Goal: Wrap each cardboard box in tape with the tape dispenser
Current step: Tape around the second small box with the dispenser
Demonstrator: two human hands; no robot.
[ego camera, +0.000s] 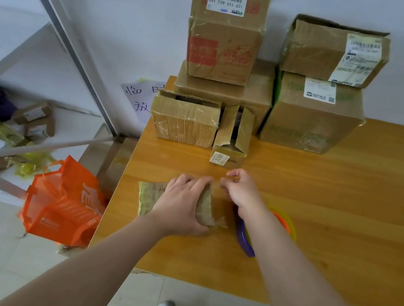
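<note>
We look down at our own two bare hands working on a wooden table (pixel 348 205). Our left hand (pixel 181 203) lies over a small cardboard box (pixel 148 196), fingers curled over its far edge and thumb at the near side, gripping it; we judge this is to pin the box steady while tape is laid on. The box sits directly under those fingers, one taped end showing to their left and a crumpled end poking out to their right. Our right hand (pixel 240 194) hovers just right of the left fingertips, thumb and forefinger pressed together in a pinch. We cannot tell what they pinch, though a clear tape end drawn toward the box seems likely. The tape dispenser (pixel 245 238), purple with orange and yellow, rests on the table beneath the right wrist, behind those fingers, put down close by, probably to be picked up again. More cardboard boxes (pixel 222 48), some glossy with tape, stand stacked well beyond both sets of fingertips, against the wall.
</note>
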